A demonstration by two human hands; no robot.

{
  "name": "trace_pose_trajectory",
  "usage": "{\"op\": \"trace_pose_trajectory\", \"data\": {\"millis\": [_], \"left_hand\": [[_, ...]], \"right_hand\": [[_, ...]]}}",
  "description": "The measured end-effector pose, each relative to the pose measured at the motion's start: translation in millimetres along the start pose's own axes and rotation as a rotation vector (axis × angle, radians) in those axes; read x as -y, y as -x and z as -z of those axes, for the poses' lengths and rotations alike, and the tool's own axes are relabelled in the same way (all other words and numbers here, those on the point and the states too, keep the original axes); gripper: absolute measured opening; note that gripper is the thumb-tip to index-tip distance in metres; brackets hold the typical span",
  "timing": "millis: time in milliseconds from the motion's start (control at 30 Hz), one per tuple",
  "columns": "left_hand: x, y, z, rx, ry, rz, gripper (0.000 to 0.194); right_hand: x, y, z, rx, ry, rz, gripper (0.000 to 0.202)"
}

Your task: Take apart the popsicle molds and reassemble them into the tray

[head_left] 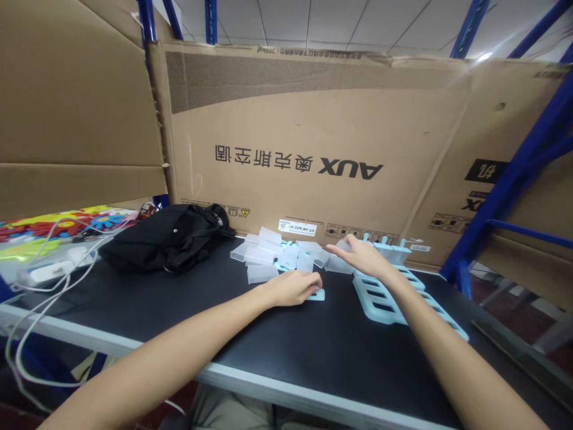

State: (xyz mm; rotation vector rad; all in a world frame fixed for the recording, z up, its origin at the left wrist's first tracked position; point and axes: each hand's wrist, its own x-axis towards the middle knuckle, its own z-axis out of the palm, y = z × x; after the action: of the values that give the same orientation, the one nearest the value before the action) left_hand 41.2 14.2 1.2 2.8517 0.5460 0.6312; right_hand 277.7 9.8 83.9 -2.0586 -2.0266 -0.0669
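Observation:
My left hand (296, 288) rests low over the black table, its fingers curled onto a light-blue plastic stick piece (318, 295) with a slot in its end. Most of that piece is hidden under the hand. Farther right, my right hand (360, 255) reaches in with thumb and forefinger at a translucent popsicle mold cup (339, 264), which it appears to grip. Between and beyond the hands lies a loose pile of translucent mold cups (262, 254), with light-blue sticks (283, 264) among them. Beside my right forearm lies a light-blue slotted mold frame (376, 298).
Cups with light-blue sticks (389, 252) stand upright at the frame's back. A black bag (172, 239) lies at left, near white cables (67, 278) and colourful flower shapes (67, 224). A cardboard wall (286, 119) closes the back; a blue rack post (505, 155) rises right.

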Motion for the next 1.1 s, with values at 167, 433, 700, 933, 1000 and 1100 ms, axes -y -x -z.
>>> {"op": "trace_pose_trajectory", "data": {"millis": [167, 433, 700, 933, 1000, 1100], "left_hand": [[2, 2, 7.9, 0.018, -0.032, 0.036, 0.022], [13, 11, 21.8, 0.134, 0.15, 0.08, 0.04], [20, 8, 13.2, 0.071, 0.372, 0.056, 0.035], [22, 8, 12.4, 0.052, 0.377, 0.077, 0.038], [22, 8, 12.0, 0.048, 0.387, 0.079, 0.039], [22, 8, 11.6, 0.044, 0.391, 0.078, 0.039]], "right_hand": [[-1, 26, -2, 0.066, -0.094, -0.016, 0.06], [9, 40, 6, 0.127, -0.171, 0.33, 0.042], [16, 44, 8, 0.233, -0.243, 0.479, 0.041], [27, 44, 4, 0.191, -0.167, 0.528, 0.032], [30, 45, 0, 0.203, -0.162, 0.54, 0.027], [37, 46, -7, 0.225, -0.162, 0.568, 0.023]]}}
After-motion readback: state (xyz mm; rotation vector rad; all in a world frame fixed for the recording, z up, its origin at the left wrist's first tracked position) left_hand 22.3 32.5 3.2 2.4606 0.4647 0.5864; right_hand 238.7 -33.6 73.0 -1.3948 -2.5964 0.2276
